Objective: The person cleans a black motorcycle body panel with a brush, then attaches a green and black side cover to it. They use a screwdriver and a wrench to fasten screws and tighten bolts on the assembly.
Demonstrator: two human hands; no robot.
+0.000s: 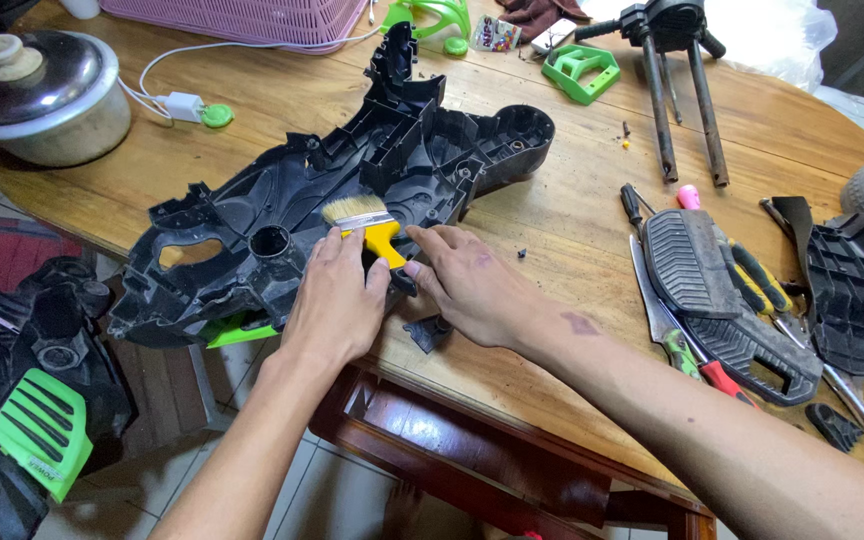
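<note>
A large black plastic housing (282, 200) lies across the wooden table (572, 210), overhanging its left edge. A paintbrush (370, 228) with a yellow handle and pale bristles rests on the housing near its middle. My left hand (334, 295) lies palm down on the housing, thumb against the brush handle. My right hand (467, 285) comes in from the right, its fingers closed around the lower end of the yellow handle. A green trim piece (242, 333) shows under the housing's near edge.
Black ribbed footrest pads (697, 265), screwdrivers (727, 378) and a black bracket (857, 290) lie at the right. A tripod (677, 90) and a green plastic part (580, 70) stand behind. A metal pot (37, 95) sits far left. Black and green panels (37, 420) lie on the floor.
</note>
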